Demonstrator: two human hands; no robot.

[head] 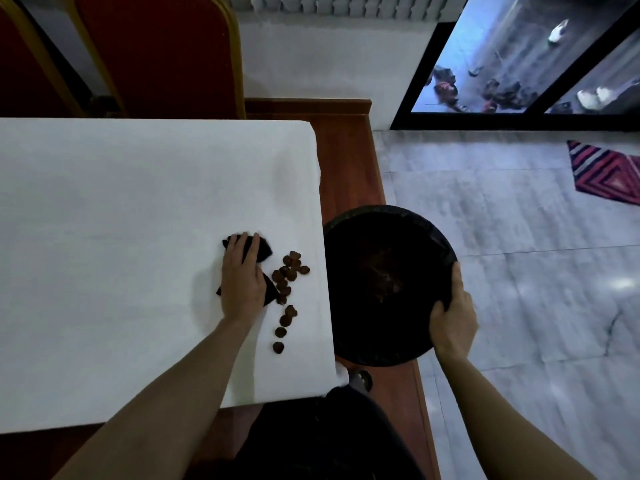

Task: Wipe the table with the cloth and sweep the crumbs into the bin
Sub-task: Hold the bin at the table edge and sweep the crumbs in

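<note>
A white-covered table (121, 237) fills the left of the head view. My left hand (242, 275) presses flat on a dark cloth (265, 251) near the table's right edge. Just right of the cloth lie several brown crumbs (287, 282) in a loose line running toward me. A round black bin (388, 285) with a dark liner sits just off the table's right edge, and some brown bits show inside it. My right hand (452, 323) grips the bin's rim on its near right side.
Red chairs with gold frames (156, 53) stand behind the table. A wooden platform edge (349, 157) runs beside the table, with a marble floor (519, 237) to the right. A patterned mat (606, 171) and a dark-framed glass door (519, 64) lie far right.
</note>
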